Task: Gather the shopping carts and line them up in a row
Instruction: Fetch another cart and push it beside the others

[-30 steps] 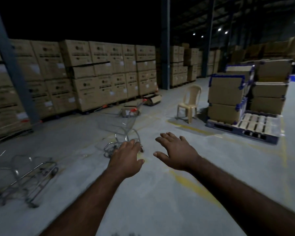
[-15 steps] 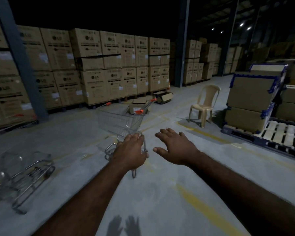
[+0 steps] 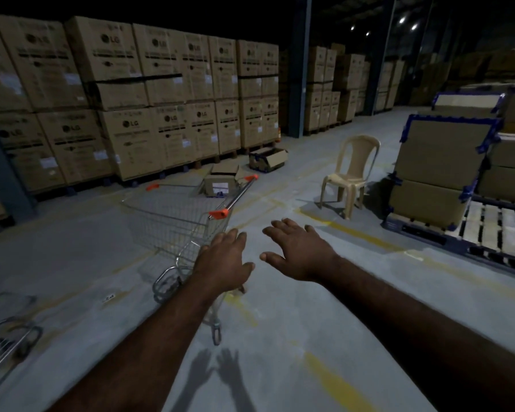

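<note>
Left hand: fingers straight and close together, holding nothing. It reaches over the near end of a wire shopping cart; I cannot tell whether it touches.
Right hand: fingers spread, empty, in the air just right of that cart.
Second cart: lower left edge, well apart.
Beyond: open carton, plastic chair, pallet bearing boxes.
Stacked cartons: along the wall.
Concrete floor: yellow lines.

second cart cropped at left edge, blurred
</note>
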{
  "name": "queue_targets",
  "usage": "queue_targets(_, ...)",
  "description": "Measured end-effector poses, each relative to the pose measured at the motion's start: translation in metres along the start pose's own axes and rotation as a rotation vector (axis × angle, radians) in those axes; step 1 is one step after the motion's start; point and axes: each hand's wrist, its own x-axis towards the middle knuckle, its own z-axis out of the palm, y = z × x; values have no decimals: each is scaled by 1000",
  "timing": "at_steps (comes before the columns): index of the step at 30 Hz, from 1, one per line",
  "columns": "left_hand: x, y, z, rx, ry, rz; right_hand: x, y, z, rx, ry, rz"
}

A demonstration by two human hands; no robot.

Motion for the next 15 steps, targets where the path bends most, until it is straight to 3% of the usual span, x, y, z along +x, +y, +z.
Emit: queue_targets(15, 308, -62, 84, -48, -10, -239, 331, 176, 59, 15, -21, -238)
